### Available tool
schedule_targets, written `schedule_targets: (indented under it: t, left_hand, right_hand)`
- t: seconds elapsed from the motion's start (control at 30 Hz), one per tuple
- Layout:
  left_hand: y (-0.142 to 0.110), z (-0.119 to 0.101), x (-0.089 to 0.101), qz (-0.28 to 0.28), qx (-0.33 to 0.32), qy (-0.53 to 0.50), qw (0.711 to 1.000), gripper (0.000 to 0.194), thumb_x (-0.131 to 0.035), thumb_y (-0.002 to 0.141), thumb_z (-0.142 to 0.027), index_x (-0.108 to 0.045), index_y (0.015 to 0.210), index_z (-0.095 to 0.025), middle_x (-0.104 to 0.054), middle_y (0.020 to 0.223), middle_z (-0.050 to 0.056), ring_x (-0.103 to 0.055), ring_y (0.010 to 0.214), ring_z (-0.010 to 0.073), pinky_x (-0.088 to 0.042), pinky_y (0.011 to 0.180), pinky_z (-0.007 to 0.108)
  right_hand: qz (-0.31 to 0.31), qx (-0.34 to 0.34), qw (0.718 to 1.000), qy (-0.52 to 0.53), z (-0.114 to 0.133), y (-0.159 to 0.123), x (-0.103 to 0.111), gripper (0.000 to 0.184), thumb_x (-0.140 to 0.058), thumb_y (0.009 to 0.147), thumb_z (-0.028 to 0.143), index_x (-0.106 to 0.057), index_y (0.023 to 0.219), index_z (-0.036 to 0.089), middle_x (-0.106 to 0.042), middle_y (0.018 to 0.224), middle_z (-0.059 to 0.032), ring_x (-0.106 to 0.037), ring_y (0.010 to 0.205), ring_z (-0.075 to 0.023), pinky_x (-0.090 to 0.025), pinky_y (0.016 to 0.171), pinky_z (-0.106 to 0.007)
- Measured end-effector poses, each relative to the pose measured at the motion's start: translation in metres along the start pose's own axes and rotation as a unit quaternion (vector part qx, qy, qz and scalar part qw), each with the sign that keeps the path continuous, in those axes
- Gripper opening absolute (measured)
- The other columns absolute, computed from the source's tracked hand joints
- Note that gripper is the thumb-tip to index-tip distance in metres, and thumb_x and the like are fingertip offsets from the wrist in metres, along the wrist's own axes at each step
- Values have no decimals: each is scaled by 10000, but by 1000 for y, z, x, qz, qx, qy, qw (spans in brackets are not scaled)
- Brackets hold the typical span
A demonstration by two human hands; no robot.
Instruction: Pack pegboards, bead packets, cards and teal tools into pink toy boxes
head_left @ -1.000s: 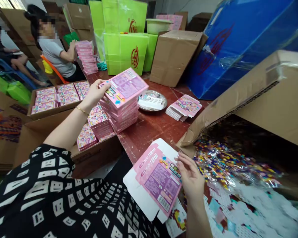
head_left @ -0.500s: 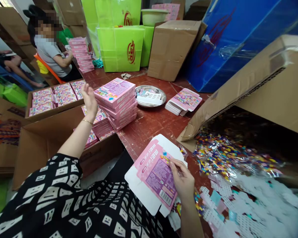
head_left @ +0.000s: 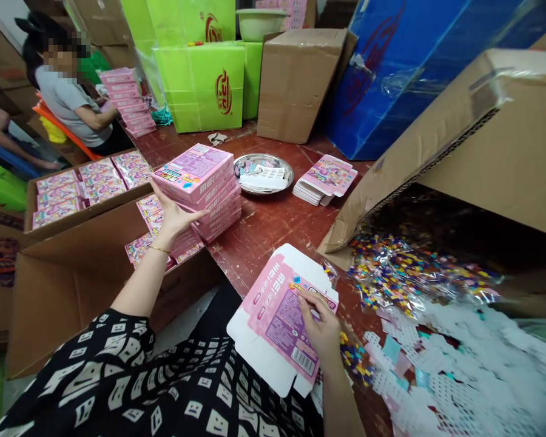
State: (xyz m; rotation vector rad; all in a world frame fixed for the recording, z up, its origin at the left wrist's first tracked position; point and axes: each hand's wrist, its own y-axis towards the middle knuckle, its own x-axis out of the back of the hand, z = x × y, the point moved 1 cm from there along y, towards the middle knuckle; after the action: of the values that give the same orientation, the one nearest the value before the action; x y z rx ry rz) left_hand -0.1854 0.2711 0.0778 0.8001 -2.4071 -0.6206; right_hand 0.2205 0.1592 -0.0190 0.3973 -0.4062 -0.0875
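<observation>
My left hand [head_left: 176,213] reaches to the near side of a stack of pink boxes [head_left: 216,203] at the table's edge. Its fingers are spread against the stack, with the thumb stretched to the right across a lower box. In my right hand [head_left: 321,321] is a flat unfolded pink carton [head_left: 273,315], pinched at its right side, with white flaps and a barcode showing. Below my left hand, more pink boxes [head_left: 139,246] lie in an open cardboard box [head_left: 91,261].
A steel plate [head_left: 291,176] holds paper pieces, beside a pile of flat cartons [head_left: 325,179]. At right, bags of colourful pieces [head_left: 404,273] and white sheets [head_left: 473,364] lie by a tilted cardboard box [head_left: 441,139]. A co-worker [head_left: 68,97] sits at far left.
My left hand has moved from the air beside the stack onto its near side. My right hand keeps the flat carton in nearly the same place. The view has shifted slightly.
</observation>
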Motion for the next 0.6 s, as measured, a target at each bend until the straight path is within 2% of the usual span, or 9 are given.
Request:
schedule_targets:
  t: [0.13,0.2,0.3,0.43,0.6]
  left_hand:
    - [-12,11,-3,-8,-21,-20,1000,1293,-966,496,-477,-230,1508,-149,-253,1599,175,84,1566,325,49,1290,443]
    - [-12,13,-3,-3,-28,-25,999,1260,-959,522,-471,-240,1505,-143,-272,1590,170,69,1566,331,53,1286,461]
    - [-4,13,1,29,-1,-38,999,1324,-958,503,-500,-191,1527,-156,-202,1618,171,85,1560,355,34,1281,497]
    - [4,17,5,54,36,-50,997,1454,-968,388,-559,-156,1544,-216,-85,1661,173,111,1559,362,16,1283,472]
    - [-8,33,-2,50,62,-49,996,1593,-985,296,-536,-83,1557,-171,-43,1661,227,60,1563,368,-44,1282,464]
  right_hand:
    - [4,-4,1000,0,-3,-1,-1,191,-619,903,332,-751,903,195,-759,922,-94,-723,875,-224,-608,824,-400]
    - [6,-8,1000,3,-5,-2,-1,198,-617,904,340,-751,909,195,-760,927,-96,-722,880,-225,-607,830,-405]
    - [8,-10,1000,2,-7,-3,-1,204,-613,906,345,-750,906,195,-764,930,-97,-723,882,-229,-604,832,-411]
    - [10,-15,1000,2,-7,-3,-3,199,-616,908,349,-747,900,199,-761,934,-94,-723,894,-233,-600,844,-416]
    - [10,-17,1000,5,-10,-6,-5,197,-615,911,341,-749,909,197,-756,944,-94,-720,897,-231,-594,859,-418]
